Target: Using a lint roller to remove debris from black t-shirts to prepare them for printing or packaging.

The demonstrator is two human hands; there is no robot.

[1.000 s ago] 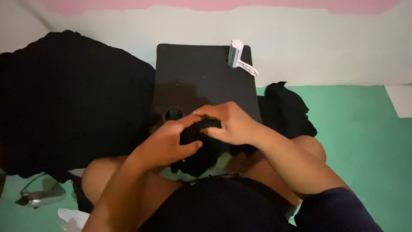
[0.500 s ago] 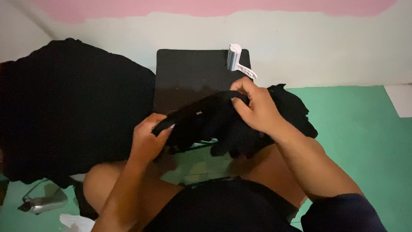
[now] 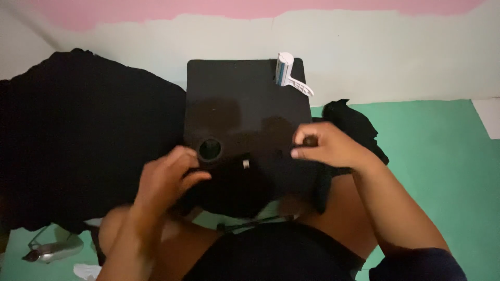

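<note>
Left hand (image 3: 165,179) curled shut on the near left edge of a small black cloth garment (image 3: 245,184), fingers bent under the fabric, wrist and forearm running back toward the bare knee below. Right hand (image 3: 325,145) pinching the same garment at its right edge, thumb and fingertips closed on the cloth, knuckles up, forearm slanting back toward the dark sleeve at the lower right. Garment stretched flat between the two grips, lying over the near edge of a square black lap surface (image 3: 245,99) and hanging partly over the lap; a small pale tag showing on the cloth near its middle.

On the surface, a round cup hole (image 3: 210,149) just beside the left hand, touching the garment's upper edge. At the far right corner of the surface, a white and blue lint roller (image 3: 285,73) leaning against the pale wall (image 3: 396,57), pink paint above. Left of the surface, a large heap of black cloth (image 3: 83,135). Right of the surface, another crumpled black piece (image 3: 354,125) on the green floor (image 3: 442,166). Near the left knee, a metal bottle (image 3: 52,251) lying on the floor.
</note>
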